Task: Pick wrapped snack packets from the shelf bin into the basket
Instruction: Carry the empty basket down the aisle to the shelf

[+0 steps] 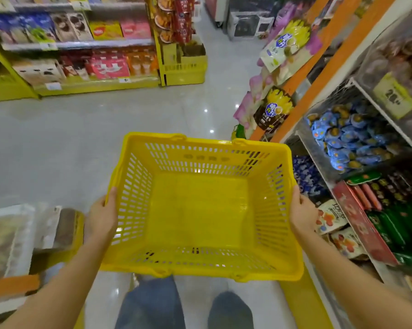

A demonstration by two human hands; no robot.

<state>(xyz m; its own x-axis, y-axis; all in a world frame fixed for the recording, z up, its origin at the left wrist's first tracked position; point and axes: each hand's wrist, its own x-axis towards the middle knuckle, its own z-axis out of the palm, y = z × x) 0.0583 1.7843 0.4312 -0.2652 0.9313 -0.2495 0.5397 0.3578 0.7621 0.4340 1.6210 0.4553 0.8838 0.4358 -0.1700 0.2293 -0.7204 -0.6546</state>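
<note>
- Holding the basket [200, 210] by its side rims, my left grip [101, 217] and right grip [303, 212] both curled round them.
- Blue packets [347, 138], right of the basket.

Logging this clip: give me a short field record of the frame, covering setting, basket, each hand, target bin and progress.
setting: shop aisle, stocked shelves across the floor
basket: yellow shopping basket, held level in front of the person, nothing inside
left hand: left hand grips the basket's left rim, thumb over the edge
right hand: right hand grips the right rim
target bin: shelf bin to the right of the basket, full of blue wrapped snack packets
progress: no packet picked yet
</note>
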